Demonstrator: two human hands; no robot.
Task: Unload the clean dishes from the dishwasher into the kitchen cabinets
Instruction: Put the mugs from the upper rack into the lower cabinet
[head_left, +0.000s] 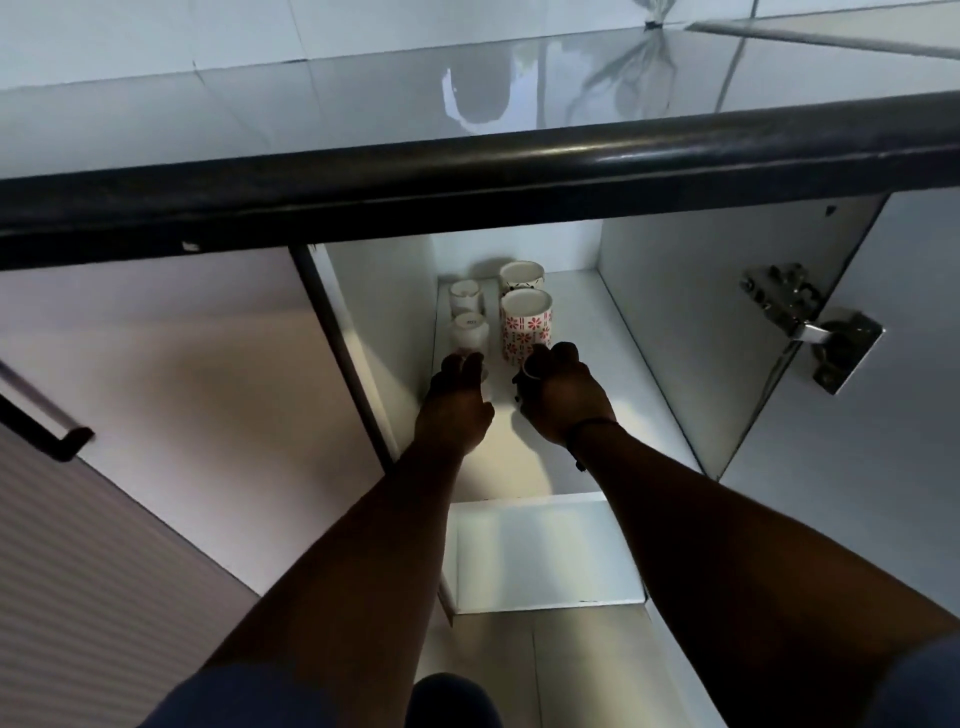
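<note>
Both of the person's arms reach into the open lower cabinet (649, 312) under the dark countertop (467, 171), down to its white shelf (587, 364). The right hand (563, 400) is curled around a small cup (525, 382), of which only a pale rim arc and a dark edge show between the fingers (566, 356); they look clamped on it. It sits just in front of the red-flowered mug (525, 325), nearly touching it. The left hand (457, 400) has its fingers bent over something pale, perhaps a small glass (484, 373), right in front of the small white cup (469, 335); whether it grips or merely rests there cannot be told. Two more cups stand behind, upright, mouths up. The free shelf lies to the right of the flowered mug and towards the viewer, so the right hand is nearer it. I judge the held cup wants setting down upright just there, short of the mug.
</note>
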